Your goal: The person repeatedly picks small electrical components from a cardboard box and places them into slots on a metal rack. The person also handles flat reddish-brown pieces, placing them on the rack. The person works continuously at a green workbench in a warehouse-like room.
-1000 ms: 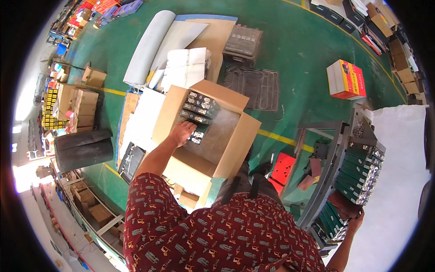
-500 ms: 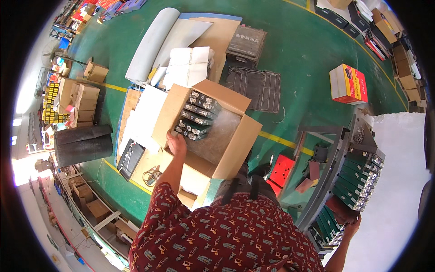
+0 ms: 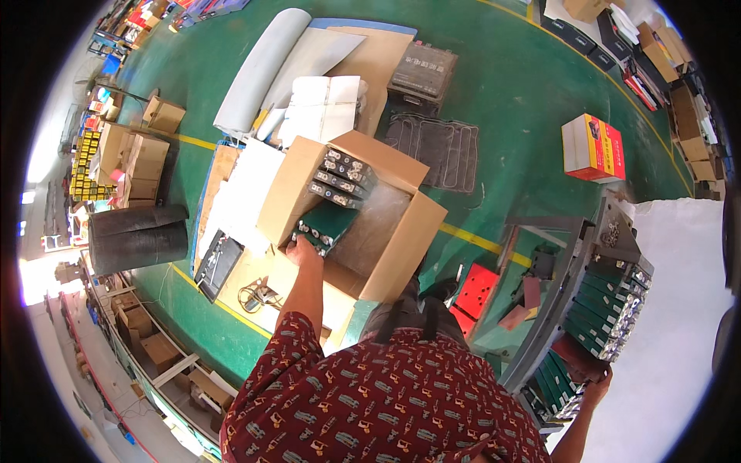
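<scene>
An open cardboard box (image 3: 399, 245) stands in front of me. At its near left side, my left hand (image 3: 306, 253) is closed on the terminal end of a dark green battery block (image 3: 333, 221), which lies apart from several similar battery blocks (image 3: 337, 179) stacked farther inside. To my right, a grey metal rack (image 3: 553, 309) holds rows of green battery blocks (image 3: 594, 309) with silvery terminals. My right hand (image 3: 596, 388) is low at the rack, its fingers curled against a dark reddish-brown block (image 3: 577, 356) between two rows. Part of that grip is hidden.
Clear plastic film (image 3: 386, 208) lines the box. A white bundle (image 3: 323, 108), a grey roll (image 3: 258, 77) and a black case (image 3: 421, 73) lie beyond it. A red perforated plate (image 3: 475, 292) is near my feet. A red-and-yellow carton (image 3: 593, 148) stands to the right.
The nearest battery blocks in the cardboard box have shifted; one now shows its broad green side, apart from the stack. My left hand has moved slightly right and down. My right hand stays at the rack.
</scene>
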`<action>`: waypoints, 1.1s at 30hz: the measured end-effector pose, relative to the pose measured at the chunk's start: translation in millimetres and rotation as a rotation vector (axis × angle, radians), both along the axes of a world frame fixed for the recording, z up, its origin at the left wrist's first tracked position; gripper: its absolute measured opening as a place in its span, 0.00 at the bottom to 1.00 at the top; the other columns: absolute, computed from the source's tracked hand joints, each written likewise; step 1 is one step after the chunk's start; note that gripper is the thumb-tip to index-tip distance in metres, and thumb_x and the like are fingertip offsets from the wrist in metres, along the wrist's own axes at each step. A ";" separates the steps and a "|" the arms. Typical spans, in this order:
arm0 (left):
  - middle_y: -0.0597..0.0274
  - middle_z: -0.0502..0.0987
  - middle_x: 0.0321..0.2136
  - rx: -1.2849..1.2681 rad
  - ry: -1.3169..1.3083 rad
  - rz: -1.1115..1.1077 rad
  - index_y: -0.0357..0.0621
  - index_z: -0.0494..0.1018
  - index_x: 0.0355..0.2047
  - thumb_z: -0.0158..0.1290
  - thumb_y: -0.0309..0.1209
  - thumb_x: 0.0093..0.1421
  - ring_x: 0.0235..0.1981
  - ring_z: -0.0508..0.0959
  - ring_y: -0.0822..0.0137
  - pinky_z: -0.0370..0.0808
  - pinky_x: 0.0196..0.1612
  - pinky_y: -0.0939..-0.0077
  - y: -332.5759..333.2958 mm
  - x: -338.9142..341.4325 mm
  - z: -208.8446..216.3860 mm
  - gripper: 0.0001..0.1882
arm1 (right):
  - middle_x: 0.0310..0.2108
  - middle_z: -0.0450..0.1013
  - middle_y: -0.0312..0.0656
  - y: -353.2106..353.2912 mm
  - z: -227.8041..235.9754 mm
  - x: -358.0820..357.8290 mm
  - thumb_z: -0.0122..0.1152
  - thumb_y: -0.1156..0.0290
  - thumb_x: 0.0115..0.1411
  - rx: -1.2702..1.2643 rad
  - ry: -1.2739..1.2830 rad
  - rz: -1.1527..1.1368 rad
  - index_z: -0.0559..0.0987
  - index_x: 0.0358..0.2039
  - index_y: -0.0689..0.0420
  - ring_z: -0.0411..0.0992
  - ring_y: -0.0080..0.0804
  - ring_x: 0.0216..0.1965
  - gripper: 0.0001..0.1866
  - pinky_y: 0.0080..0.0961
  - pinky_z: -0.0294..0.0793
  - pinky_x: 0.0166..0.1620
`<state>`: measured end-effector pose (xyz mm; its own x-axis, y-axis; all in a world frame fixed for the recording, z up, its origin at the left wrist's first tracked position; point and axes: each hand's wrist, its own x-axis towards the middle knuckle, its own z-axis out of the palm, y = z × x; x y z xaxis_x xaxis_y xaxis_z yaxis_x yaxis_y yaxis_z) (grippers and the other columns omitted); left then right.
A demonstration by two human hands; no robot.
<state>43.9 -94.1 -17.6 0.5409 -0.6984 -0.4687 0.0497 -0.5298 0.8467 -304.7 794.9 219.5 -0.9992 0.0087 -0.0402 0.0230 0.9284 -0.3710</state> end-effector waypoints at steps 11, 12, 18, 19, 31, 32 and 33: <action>0.67 0.79 0.46 0.117 0.168 -0.501 0.55 0.72 0.59 0.63 0.35 0.68 0.40 0.80 0.63 0.80 0.33 0.66 -5.2 -55.1 -21.0 0.21 | 0.56 0.78 0.55 -9.2 2.5 0.0 0.58 0.85 0.62 -0.207 -0.046 -0.014 0.70 0.66 0.61 0.79 0.45 0.57 0.30 0.37 0.80 0.58; 0.67 0.79 0.46 0.134 0.160 -0.493 0.55 0.72 0.58 0.62 0.35 0.68 0.40 0.80 0.63 0.80 0.33 0.65 -6.1 -56.6 -23.4 0.19 | 0.56 0.78 0.55 -9.2 2.4 0.4 0.58 0.86 0.62 -0.195 -0.042 -0.001 0.70 0.66 0.62 0.79 0.45 0.57 0.31 0.37 0.80 0.58; 0.62 0.77 0.54 0.157 0.252 -0.478 0.56 0.66 0.68 0.62 0.34 0.67 0.47 0.80 0.61 0.82 0.33 0.62 -9.5 -49.2 -22.5 0.30 | 0.55 0.79 0.52 -19.7 2.3 -1.0 0.61 0.82 0.62 -0.171 -0.025 0.010 0.71 0.65 0.62 0.78 0.41 0.56 0.29 0.34 0.76 0.60; 0.62 0.77 0.55 0.158 0.259 -0.469 0.56 0.65 0.68 0.62 0.34 0.67 0.47 0.80 0.60 0.82 0.34 0.61 -9.8 -48.1 -21.0 0.31 | 0.56 0.79 0.52 -18.0 1.8 -0.4 0.61 0.82 0.62 -0.170 -0.019 0.020 0.71 0.65 0.62 0.78 0.41 0.57 0.29 0.34 0.76 0.60; 0.53 0.81 0.51 0.196 0.054 -0.455 0.43 0.72 0.64 0.63 0.44 0.65 0.47 0.82 0.55 0.82 0.44 0.57 -27.3 -11.2 -65.1 0.31 | 0.52 0.82 0.52 -59.8 20.3 -2.5 0.61 0.67 0.63 -0.044 -0.090 -0.153 0.78 0.63 0.57 0.80 0.48 0.55 0.27 0.39 0.77 0.58; 0.52 0.82 0.51 0.199 0.016 -0.467 0.42 0.73 0.63 0.63 0.45 0.65 0.46 0.83 0.54 0.82 0.45 0.57 -28.5 -6.5 -75.9 0.31 | 0.52 0.82 0.54 -50.1 20.1 -6.4 0.60 0.70 0.62 0.150 -0.033 -0.086 0.79 0.62 0.56 0.81 0.50 0.55 0.25 0.40 0.78 0.57; 0.51 0.82 0.52 0.191 -0.027 -0.468 0.41 0.74 0.63 0.63 0.46 0.64 0.46 0.83 0.54 0.83 0.46 0.57 -30.7 -1.4 -86.7 0.32 | 0.51 0.82 0.54 -51.1 19.6 -12.7 0.57 0.73 0.63 0.086 0.004 -0.123 0.80 0.59 0.56 0.80 0.54 0.54 0.23 0.40 0.79 0.58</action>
<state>42.4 -124.8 -104.3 0.2040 -0.7720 -0.6019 -0.2513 -0.6356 0.7300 -317.4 743.8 239.1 -0.9905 0.1343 -0.0304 0.1373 0.9469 -0.2908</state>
